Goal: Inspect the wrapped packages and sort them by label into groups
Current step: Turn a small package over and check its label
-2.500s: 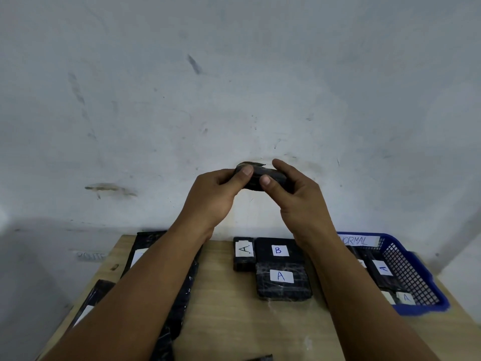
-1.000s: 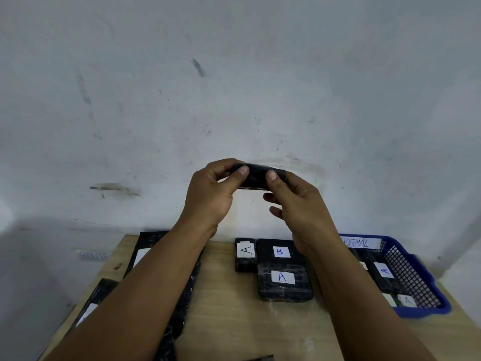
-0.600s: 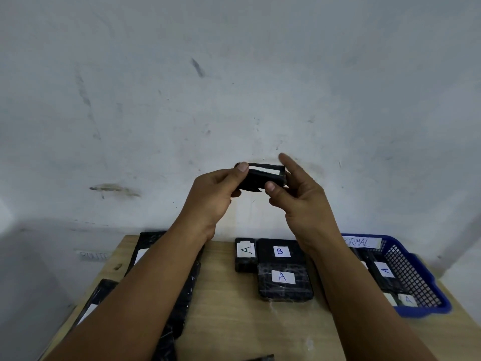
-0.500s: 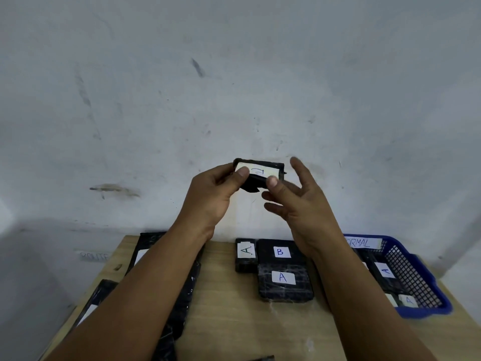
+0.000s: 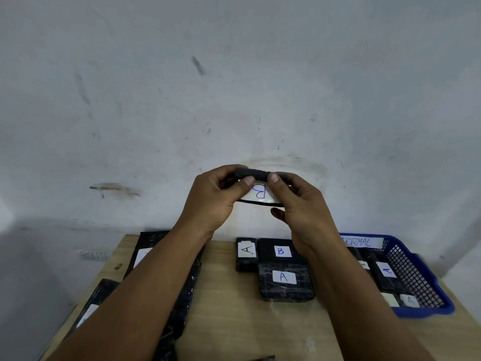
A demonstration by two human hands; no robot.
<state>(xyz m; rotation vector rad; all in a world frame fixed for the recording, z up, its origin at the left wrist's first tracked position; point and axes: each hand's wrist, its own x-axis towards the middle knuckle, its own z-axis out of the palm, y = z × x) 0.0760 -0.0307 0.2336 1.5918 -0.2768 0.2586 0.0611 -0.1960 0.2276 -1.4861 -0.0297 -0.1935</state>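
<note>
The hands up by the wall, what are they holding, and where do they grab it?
A small black wrapped package, its B label facing the camera. The left hand pinches its left end and the right hand its right end, thumbs on the label side.

Pretty bare room: a scuffed grey-white wall (image 5: pixel 234 87) is seen filling most of the view, marked with dark streaks and a brownish smear on the left. A light wooden table (image 5: pixel 234 321) is pushed against it. Soft, even light is cast everywhere.
</note>
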